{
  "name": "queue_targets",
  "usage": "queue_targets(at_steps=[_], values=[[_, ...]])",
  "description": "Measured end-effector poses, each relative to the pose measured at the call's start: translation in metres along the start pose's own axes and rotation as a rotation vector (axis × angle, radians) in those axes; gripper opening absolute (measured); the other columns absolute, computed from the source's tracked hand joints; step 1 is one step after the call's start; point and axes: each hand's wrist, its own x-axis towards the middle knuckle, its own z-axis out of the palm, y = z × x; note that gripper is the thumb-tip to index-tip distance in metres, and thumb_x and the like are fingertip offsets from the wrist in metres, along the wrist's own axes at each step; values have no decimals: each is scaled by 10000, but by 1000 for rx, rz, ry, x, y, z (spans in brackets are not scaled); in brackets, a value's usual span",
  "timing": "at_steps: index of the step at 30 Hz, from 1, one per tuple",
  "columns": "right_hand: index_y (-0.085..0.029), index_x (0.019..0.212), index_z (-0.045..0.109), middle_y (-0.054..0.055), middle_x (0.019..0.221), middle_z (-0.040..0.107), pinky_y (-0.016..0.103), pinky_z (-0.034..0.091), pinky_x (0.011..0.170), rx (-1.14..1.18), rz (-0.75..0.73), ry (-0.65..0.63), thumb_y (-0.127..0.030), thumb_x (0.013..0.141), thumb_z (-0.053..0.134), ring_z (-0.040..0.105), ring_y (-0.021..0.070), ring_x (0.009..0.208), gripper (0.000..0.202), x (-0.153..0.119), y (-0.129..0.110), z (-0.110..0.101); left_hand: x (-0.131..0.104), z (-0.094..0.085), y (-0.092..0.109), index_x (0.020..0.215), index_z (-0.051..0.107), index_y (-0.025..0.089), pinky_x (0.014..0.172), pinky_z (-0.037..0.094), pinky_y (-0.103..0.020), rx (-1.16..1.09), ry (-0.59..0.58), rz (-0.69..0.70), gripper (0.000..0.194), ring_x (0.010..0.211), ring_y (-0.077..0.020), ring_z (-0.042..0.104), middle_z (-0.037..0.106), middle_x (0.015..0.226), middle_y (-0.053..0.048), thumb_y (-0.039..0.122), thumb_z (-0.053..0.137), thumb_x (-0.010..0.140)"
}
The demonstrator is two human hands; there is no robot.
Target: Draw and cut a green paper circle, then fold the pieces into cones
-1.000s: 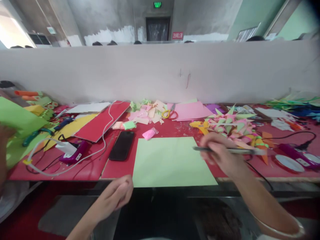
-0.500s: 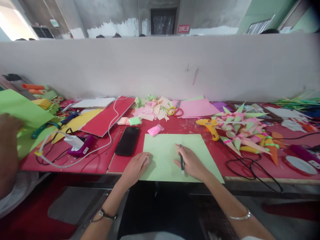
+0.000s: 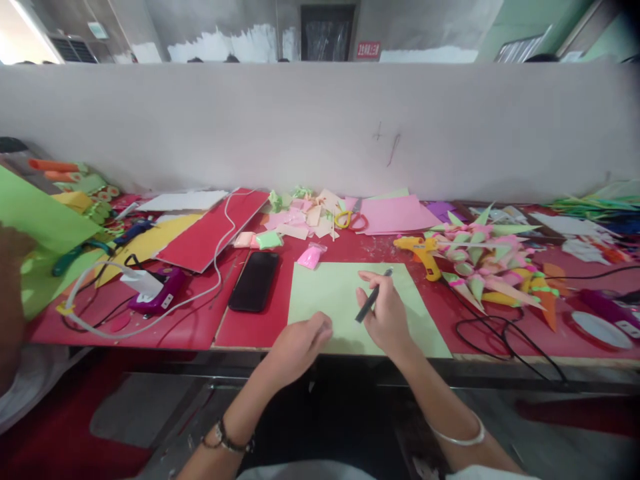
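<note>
A light green sheet of paper [image 3: 345, 293] lies in front of me at the table's front edge. My right hand [image 3: 387, 313] is over its right part, closed around a black pen [image 3: 369, 305] that slants down to the left. Whether the pen's lower end touches the sheet I cannot tell. Over the sheet's lower left corner is my left hand [image 3: 300, 347], fingers curled in; what is inside them, if anything, is hidden. A black phone [image 3: 254, 281] lies left of the sheet. Just beyond its far edge sits a small pink packet [image 3: 311, 255].
Right of the sheet are a yellow glue gun [image 3: 423, 253] with a looping black cable and a pile of paper cones [image 3: 480, 257]. Scissors [image 3: 351, 220] and paper scraps lie behind. At left are a purple power strip [image 3: 159, 293] and a co-worker's arm [image 3: 11, 300].
My left hand has moved right, further over the sheet, and its fingers have curled. The pen has turned from near upright to a slant in my right hand, which has shifted slightly right.
</note>
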Motion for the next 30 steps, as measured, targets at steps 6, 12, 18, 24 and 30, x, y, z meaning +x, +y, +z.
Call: queue_targets(at_steps=[6, 12, 18, 24, 30], values=[[-174, 1006, 413, 93, 870, 591, 334, 463, 636, -97, -98, 91, -307, 858, 414, 571, 210, 761, 199, 4, -23, 0, -4, 11, 36, 857, 428, 185, 606, 325, -234, -254, 1, 34, 250, 635, -127, 446, 481, 722, 7, 353, 252, 915], [-201, 830, 434, 112, 906, 605, 354, 430, 707, -181, -248, 137, -272, 841, 459, 524, 239, 840, 76, 2, -18, -4, -6, 17, 42, 744, 392, 187, 570, 298, -230, -409, -13, -24, 267, 577, -106, 370, 394, 641, 36, 356, 269, 908], [-216, 664, 425, 54, 624, 550, 320, 386, 630, -145, -205, 84, -262, 860, 403, 475, 207, 662, 202, 0, -17, -2, -8, 31, 50, 749, 438, 164, 496, 274, -218, -696, -87, -96, 298, 522, -84, 315, 350, 589, 48, 382, 295, 894], [-219, 611, 414, 41, 578, 501, 310, 352, 614, -196, -175, 84, -252, 872, 352, 436, 198, 621, 270, 4, -21, 5, -3, 40, 55, 675, 358, 179, 382, 178, -175, -1165, -144, -172, 324, 405, -38, 189, 262, 497, 95, 450, 398, 848], [-219, 584, 403, 18, 547, 448, 291, 327, 573, -127, -83, 79, -251, 871, 328, 410, 176, 582, 299, 2, -27, 13, -4, 38, 58, 695, 363, 182, 346, 123, -141, -1452, -210, -249, 301, 381, -29, 114, 189, 468, 112, 432, 474, 820]])
